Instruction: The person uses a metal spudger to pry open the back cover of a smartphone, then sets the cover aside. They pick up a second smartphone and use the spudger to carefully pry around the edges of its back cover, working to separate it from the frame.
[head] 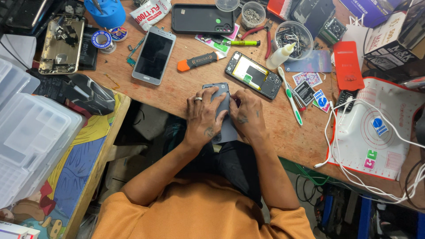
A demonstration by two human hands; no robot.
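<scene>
A grey phone back cover [224,104] lies face down at the front edge of the wooden workbench [186,84], overhanging it slightly. My left hand [202,116], with a ring on one finger, presses flat on its left half. My right hand [248,113] grips its right edge with bent fingers. Both hands hide much of the cover. Just beyond my right hand lies an opened phone [253,75] with its insides showing.
A silver phone [154,55] and an orange pry tool [200,60] lie beyond my hands. Further back are a black case [201,19], red pliers [261,32] and bowls of small parts [293,38]. A white mat [380,128] with cables is at right, clear plastic boxes [31,137] at left.
</scene>
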